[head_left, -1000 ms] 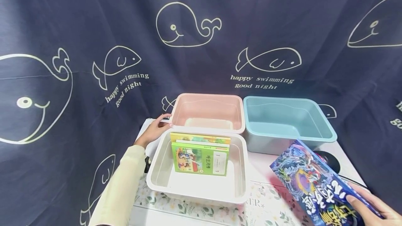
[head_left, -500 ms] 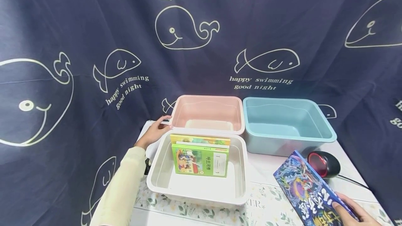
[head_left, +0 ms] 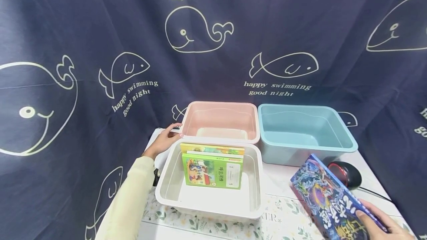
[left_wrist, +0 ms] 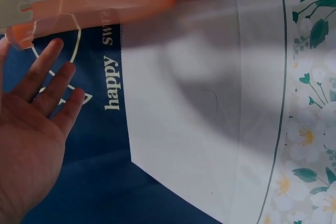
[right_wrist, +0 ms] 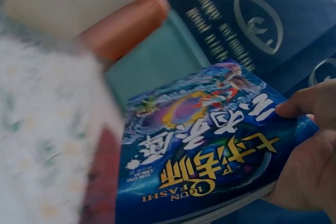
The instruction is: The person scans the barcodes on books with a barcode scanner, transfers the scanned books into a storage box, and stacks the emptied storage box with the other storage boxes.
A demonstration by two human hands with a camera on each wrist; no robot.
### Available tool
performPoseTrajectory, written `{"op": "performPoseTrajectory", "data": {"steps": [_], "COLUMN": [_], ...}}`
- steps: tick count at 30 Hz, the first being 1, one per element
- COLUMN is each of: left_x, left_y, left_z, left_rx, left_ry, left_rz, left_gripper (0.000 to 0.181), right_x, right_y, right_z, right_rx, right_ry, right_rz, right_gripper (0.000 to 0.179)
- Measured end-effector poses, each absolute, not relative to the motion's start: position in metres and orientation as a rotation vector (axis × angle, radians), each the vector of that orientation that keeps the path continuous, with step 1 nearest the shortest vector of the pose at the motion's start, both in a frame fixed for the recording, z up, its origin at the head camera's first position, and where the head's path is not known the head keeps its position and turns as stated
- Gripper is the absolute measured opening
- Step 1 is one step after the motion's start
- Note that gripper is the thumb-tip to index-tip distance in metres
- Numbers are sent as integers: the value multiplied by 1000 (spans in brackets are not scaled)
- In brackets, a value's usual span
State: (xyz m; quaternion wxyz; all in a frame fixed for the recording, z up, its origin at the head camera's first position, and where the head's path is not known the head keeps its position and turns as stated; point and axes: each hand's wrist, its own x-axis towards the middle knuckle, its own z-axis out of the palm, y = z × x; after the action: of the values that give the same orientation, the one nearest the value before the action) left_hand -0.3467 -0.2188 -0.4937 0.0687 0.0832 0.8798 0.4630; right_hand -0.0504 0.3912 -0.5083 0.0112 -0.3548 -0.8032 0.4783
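My right hand (head_left: 381,223) pinches a blue picture-covered book (head_left: 328,199) by its edge, the thumb on its cover. In the right wrist view the book (right_wrist: 194,140) shows white and gold lettering, held tilted above the table. My left hand (head_left: 165,142) reaches to the left rim of the pink bin (head_left: 220,121); in the left wrist view its fingers (left_wrist: 63,80) are spread and relaxed near that bin's corner. In the white bin (head_left: 213,206) a green book (head_left: 213,171) stands upright, with a yellow book (head_left: 213,147) behind it.
A light blue bin (head_left: 303,129) stands right of the pink one. A black mouse (head_left: 348,175) with a red glow and a cable lies on the table's right side. A floral cloth (head_left: 200,221) covers the front, and a navy curtain (head_left: 207,73) hangs behind.
The blue book first moved down and slightly left, showing more of the mouse, then rose a little. My left hand stays at the pink bin's rim.
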Motion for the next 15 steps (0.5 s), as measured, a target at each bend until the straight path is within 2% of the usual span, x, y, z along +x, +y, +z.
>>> {"op": "performPoseTrajectory", "data": {"steps": [2,6,10,15], "left_x": [-346,-347,-348,-349], "left_y": [-219,-219,-219,-220], "left_z": [-493,-494,-495,-495], "left_rx": [246,242,242,251], "left_ry": [2648,2645,2647,2652], "left_rz": [1391,1390,1387,1388], "left_gripper": [55,55,53,53], "right_x": [-53,-57,-67,-85], "right_y": [386,369,354,345], "right_z": [-490,-454,-425,-400], "right_rx": [-1056,-881,-591,-352], "right_ry": [-2443,-2017,-1660,-1650], "right_rz": [1477,1699,1916,2001], "right_gripper": [57,40,40,40]}}
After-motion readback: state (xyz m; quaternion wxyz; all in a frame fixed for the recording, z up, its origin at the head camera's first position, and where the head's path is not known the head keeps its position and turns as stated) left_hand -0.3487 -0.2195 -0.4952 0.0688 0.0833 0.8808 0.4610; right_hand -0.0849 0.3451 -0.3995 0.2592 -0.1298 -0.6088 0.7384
